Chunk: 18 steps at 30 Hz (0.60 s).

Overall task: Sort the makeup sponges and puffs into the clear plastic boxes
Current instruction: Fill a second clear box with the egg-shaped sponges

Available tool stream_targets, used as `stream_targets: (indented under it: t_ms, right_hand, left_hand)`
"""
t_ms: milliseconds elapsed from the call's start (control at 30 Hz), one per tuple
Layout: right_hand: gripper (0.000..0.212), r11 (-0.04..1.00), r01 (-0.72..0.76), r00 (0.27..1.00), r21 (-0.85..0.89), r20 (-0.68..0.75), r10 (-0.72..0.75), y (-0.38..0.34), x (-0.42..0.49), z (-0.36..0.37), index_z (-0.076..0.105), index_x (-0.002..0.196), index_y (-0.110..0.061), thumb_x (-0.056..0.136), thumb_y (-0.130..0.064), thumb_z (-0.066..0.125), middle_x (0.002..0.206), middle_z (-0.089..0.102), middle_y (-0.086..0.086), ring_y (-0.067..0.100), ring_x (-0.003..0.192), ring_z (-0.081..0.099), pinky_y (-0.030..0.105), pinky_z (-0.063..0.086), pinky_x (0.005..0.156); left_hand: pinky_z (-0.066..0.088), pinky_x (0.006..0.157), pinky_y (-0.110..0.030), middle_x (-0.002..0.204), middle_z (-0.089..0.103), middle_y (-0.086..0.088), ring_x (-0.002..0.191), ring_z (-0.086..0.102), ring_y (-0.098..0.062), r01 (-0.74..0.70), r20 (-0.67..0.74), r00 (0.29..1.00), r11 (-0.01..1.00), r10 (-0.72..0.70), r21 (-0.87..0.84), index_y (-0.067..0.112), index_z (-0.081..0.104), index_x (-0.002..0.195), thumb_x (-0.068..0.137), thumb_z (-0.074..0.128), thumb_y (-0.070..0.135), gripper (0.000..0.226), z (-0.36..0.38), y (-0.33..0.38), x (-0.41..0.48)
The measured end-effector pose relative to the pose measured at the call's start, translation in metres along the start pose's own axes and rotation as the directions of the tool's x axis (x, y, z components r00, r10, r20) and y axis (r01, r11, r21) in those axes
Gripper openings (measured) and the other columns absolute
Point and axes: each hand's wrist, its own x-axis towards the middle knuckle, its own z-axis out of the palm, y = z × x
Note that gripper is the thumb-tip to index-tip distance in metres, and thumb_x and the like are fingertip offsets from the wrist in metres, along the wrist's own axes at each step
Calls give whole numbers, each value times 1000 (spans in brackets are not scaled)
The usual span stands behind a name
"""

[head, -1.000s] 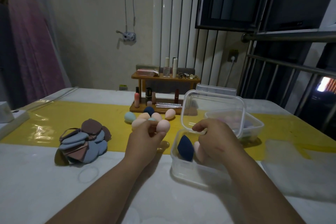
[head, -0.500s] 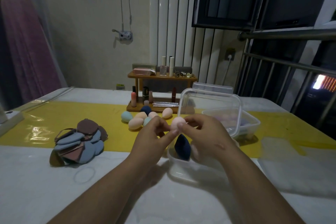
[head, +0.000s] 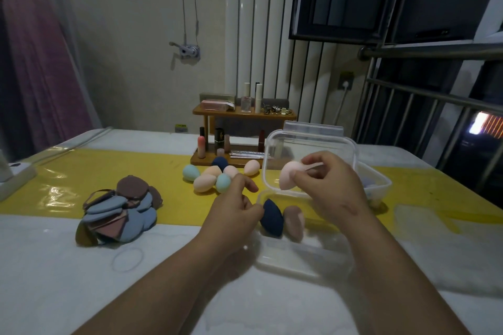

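Observation:
My right hand (head: 330, 187) pinches a pale pink egg sponge (head: 288, 174) above the near clear box (head: 302, 261), whose lid (head: 310, 144) stands upright behind it. Inside this box lie a dark blue sponge (head: 272, 217) and a dusty pink sponge (head: 294, 221). My left hand (head: 234, 212) hovers by the box's left wall with loosely curled fingers and holds nothing. Several egg sponges (head: 215, 175) in peach, teal and navy sit on the yellow runner. A pile of flat puffs (head: 119, 212) in blue, brown and pink lies at the left.
A second clear box (head: 378, 185) with pale items stands behind my right hand. A wooden cosmetics rack (head: 242, 128) with bottles stands at the back centre. A white power strip (head: 13, 174) lies at the left edge. A thin elastic ring (head: 128, 260) lies near the puffs.
The pink sponge passed from my left hand to my right hand, which carried it rightward over the near box. My left hand dropped back, holding nothing.

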Motion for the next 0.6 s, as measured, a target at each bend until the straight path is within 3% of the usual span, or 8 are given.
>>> stream_targets:
  t_ms: [100, 300, 467, 600]
  right_hand:
    - [14, 999, -33, 999, -7, -34, 33, -1, 1, -7, 61, 90, -24, 81, -26, 72, 83, 66, -5, 11, 74, 59, 28, 41, 59]
    - [13, 980, -106, 994, -169, -6, 107, 1, 0, -7, 64, 75, -20, 68, -29, 71, 74, 67, 0, 22, 72, 62, 40, 52, 66]
    - [18, 916, -231, 964, -328, 51, 261, 1, 0, -17, 64, 64, -12, 55, -25, 71, 63, 67, 0, 22, 66, 63, 34, 50, 60]
    - [18, 850, -258, 923, -460, 142, 357, -5, -1, -18, 65, 71, -17, 57, -20, 76, 78, 69, 2, 23, 75, 63, 30, 47, 60]
  left_hand:
    - [30, 49, -21, 55, 43, 6, 48, 35, -6, -5, -48, 999, 1000, 5, 7, 26, 49, 86, 87, 61, 11, 19, -2, 0, 0]
    - [30, 46, -15, 57, 46, 6, 53, 39, -7, -1, -67, 998, 1000, 2, 21, 24, 53, 78, 87, 61, 10, 18, -5, -1, 0]
    - [31, 45, -14, 55, 44, 7, 49, 37, -5, 14, -75, 997, 1000, -14, -4, 22, 54, 78, 87, 61, 9, 17, -9, -1, 0]
    - [31, 45, -13, 56, 45, 6, 50, 37, -5, 24, -76, 997, 999, -26, -34, 22, 54, 78, 87, 62, 11, 17, -8, -2, -1]
